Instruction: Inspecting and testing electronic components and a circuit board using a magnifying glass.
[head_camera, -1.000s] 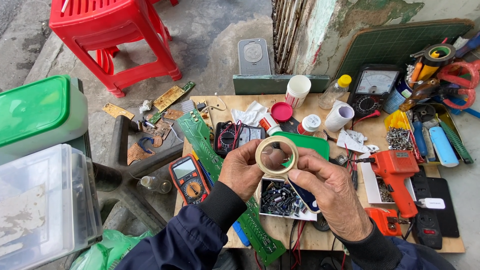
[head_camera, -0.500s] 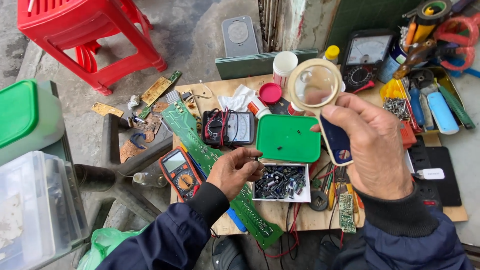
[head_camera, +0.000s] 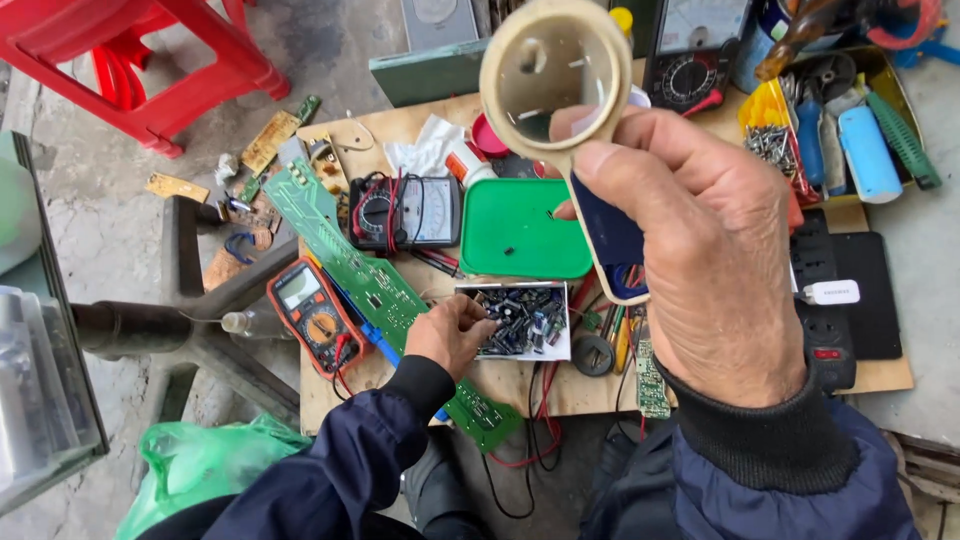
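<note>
The work went on at a low wooden worktop (head_camera: 880, 375) set on bare concrete floor (head_camera: 90, 230), outdoors or in an open shed, with a red plastic stool (head_camera: 170, 60) standing behind it to the left and a crumpled green plastic bag (head_camera: 200, 465) on the ground at the near left corner. The right hand (head_camera: 705, 255) was raised close to the camera, fingers (head_camera: 640, 160) clenched around the dark handle of a cream-rimmed magnifying glass (head_camera: 555, 70), lens held up above the worktop. The left hand (head_camera: 450, 335) lay low on the worktop, fingers bent and reaching into a small white tray of loose electronic parts (head_camera: 525, 320); whether they pinched a part could not be told. A green lid (head_camera: 520, 228) lay just behind the tray. A long green circuit board (head_camera: 350, 265) ran diagonally across the left edge, with an orange multimeter (head_camera: 310, 315) beside it and a black analogue meter (head_camera: 405, 210) further back. A black power strip (head_camera: 830, 300) sat at the right.
</note>
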